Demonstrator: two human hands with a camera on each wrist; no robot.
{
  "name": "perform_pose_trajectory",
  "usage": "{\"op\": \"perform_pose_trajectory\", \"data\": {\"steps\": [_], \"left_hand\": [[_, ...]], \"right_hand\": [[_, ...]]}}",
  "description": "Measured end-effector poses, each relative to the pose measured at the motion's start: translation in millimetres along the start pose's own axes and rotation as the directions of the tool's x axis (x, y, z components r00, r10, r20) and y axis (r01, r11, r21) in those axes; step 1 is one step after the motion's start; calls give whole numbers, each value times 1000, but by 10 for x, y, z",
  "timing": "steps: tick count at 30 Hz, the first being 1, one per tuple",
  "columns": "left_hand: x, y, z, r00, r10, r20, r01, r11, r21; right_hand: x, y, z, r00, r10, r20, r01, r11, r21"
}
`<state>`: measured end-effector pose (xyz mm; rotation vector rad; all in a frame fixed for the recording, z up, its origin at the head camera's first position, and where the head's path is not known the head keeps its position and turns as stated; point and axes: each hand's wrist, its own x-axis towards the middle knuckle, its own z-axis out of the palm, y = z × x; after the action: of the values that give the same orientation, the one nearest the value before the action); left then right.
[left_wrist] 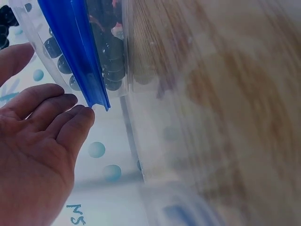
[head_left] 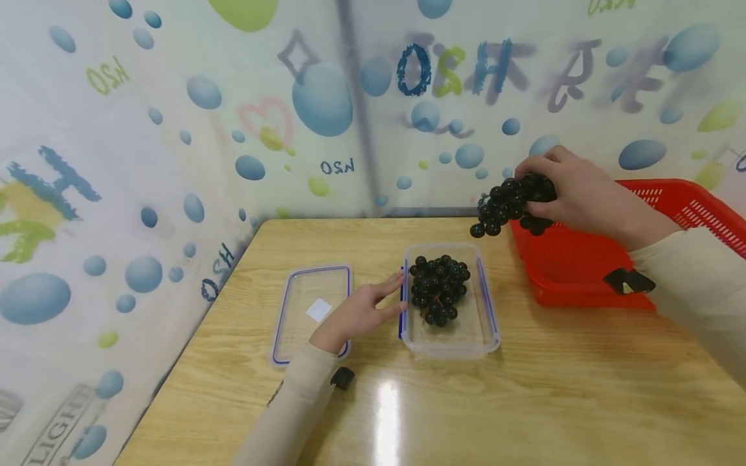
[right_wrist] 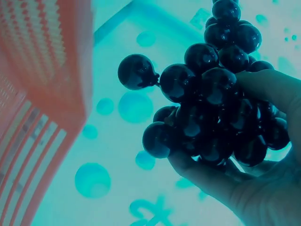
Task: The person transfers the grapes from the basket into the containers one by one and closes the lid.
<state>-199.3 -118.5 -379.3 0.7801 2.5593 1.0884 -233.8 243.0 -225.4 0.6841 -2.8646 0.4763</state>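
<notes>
Fingers of our right hand (head_left: pixel 577 188) curl round a bunch of dark grapes (head_left: pixel 504 200), holding it up near the red basket (head_left: pixel 544 285). Our left hand (head_left: pixel 367 309) holds nothing, its fingers loosely extended at the side of the clear container (head_left: pixel 469 335), where a second bunch (head_left: pixel 437 288) lies. We judge the held bunch light, floppy and slick, its berries easily bruised; a gentle grip round the thick middle suits it.

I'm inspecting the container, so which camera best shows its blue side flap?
Left wrist view: the blue side flap appears large and close. The head view shows a thin strip; the right wrist view, none.
</notes>
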Motion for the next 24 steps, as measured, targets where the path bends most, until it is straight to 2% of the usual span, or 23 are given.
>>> {"op": "perform_pose_trajectory", "data": {"steps": [4,12,16,20,24], "left_hand": [[6,8,-1,1000,-3,-5,3,1000,0],[-1,17,1,1000,-15,-1,15,1000,-16],[19,1,-3,1000,-10,-8,10,1000,-18],[28,-4,-6,1000,7,-17,-7,1000,-14],[26,-19,-2,999,22,-26,-23,1000,-13]], "right_hand": [[-48,-189,75,998,-59,-18,60,997,42],[-97,-499,333,991,-129,36,123,985,120],[-118,-590,499,980,-198,33,193,975,113],[-163,-673,702,958,-284,22,280,953,114],[-230,-742,929,945,-326,36,320,940,121]]}}
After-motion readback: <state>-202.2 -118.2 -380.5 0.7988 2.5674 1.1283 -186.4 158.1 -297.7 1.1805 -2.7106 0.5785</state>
